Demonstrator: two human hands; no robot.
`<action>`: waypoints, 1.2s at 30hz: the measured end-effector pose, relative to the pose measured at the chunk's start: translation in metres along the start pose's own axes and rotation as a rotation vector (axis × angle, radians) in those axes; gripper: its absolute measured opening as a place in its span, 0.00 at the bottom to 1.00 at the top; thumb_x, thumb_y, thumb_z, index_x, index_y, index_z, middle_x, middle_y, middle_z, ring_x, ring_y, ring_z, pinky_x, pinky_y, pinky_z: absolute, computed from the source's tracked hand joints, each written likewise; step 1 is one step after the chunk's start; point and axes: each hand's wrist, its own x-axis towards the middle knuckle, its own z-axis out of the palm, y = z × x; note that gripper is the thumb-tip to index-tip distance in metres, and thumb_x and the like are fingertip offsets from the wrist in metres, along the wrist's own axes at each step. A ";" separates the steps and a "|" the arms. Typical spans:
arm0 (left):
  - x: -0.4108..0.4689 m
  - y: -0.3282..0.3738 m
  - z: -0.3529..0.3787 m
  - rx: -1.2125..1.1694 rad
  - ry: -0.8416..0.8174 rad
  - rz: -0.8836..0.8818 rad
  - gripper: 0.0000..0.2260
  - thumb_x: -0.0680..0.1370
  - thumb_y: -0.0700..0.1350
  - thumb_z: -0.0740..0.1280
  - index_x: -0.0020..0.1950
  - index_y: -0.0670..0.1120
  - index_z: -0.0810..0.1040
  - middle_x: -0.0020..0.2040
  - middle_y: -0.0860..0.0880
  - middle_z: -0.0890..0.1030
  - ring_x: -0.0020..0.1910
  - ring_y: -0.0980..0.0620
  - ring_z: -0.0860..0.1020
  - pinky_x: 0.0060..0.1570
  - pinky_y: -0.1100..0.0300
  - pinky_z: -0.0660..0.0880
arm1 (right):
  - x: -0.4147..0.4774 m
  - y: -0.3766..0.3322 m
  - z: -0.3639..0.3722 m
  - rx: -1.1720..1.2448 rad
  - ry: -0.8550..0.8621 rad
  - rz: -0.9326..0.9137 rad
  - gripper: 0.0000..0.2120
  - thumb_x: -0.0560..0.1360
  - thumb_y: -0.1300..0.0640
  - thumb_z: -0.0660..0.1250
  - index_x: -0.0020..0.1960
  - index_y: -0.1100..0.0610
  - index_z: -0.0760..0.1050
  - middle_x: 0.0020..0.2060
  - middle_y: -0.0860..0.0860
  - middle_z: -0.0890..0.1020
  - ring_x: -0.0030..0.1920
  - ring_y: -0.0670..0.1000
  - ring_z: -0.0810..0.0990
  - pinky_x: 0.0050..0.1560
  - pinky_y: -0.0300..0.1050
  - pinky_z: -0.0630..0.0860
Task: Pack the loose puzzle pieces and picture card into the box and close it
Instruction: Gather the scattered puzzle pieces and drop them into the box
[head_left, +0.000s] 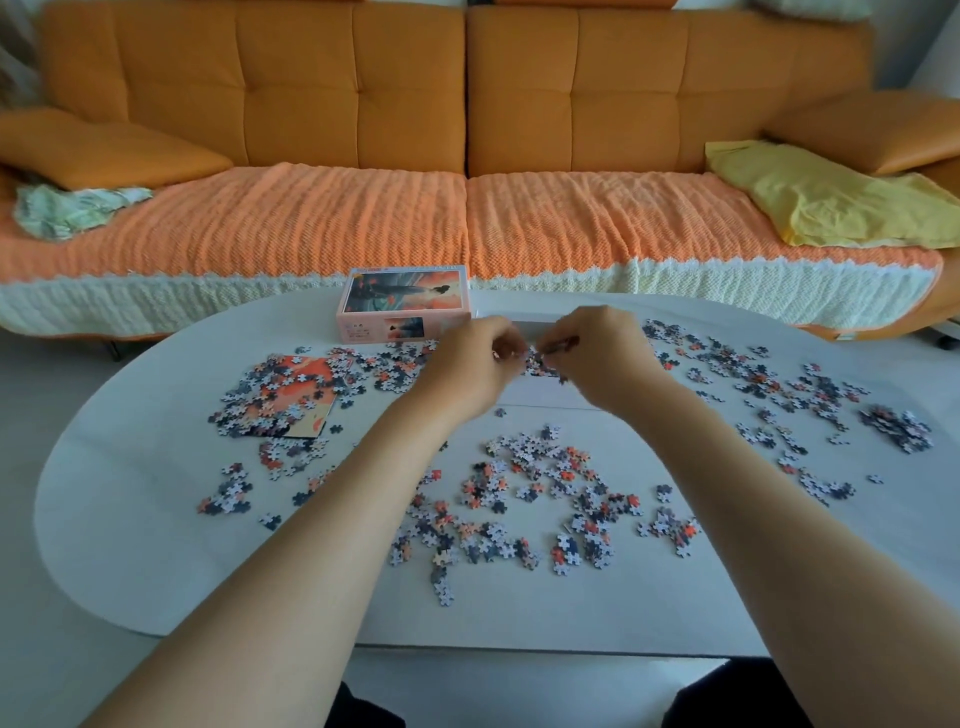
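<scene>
As the right hand (597, 358) pinches puzzle pieces (558, 344) beside the curled left hand (475, 358), its hold unclear, at the worktop's (156, 519) far edge, such light, loose bits should suit scooping.

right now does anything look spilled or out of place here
The puzzle pieces lie strewn in loose clusters all over the table, and the picture card at the left is half buried under them. Nothing looks damaged.
</scene>
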 end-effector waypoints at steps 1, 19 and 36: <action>0.007 0.000 0.001 -0.008 0.047 0.001 0.03 0.77 0.42 0.70 0.48 0.49 0.78 0.40 0.57 0.76 0.39 0.61 0.73 0.36 0.69 0.67 | 0.005 0.001 0.001 -0.027 0.062 -0.031 0.06 0.73 0.63 0.71 0.46 0.55 0.85 0.40 0.50 0.83 0.36 0.49 0.79 0.34 0.34 0.72; 0.004 -0.001 0.012 0.261 0.035 0.238 0.04 0.79 0.44 0.65 0.49 0.46 0.80 0.45 0.52 0.75 0.39 0.54 0.75 0.37 0.61 0.69 | 0.001 0.019 0.006 -0.009 0.069 -0.260 0.13 0.72 0.66 0.65 0.45 0.53 0.85 0.39 0.51 0.84 0.39 0.53 0.80 0.40 0.49 0.77; -0.065 -0.001 0.004 0.281 -0.453 0.038 0.25 0.74 0.60 0.69 0.69 0.57 0.71 0.62 0.57 0.72 0.61 0.58 0.71 0.60 0.57 0.71 | -0.072 0.027 -0.004 -0.098 -0.361 -0.047 0.16 0.78 0.60 0.61 0.60 0.44 0.79 0.59 0.47 0.80 0.47 0.46 0.82 0.51 0.41 0.79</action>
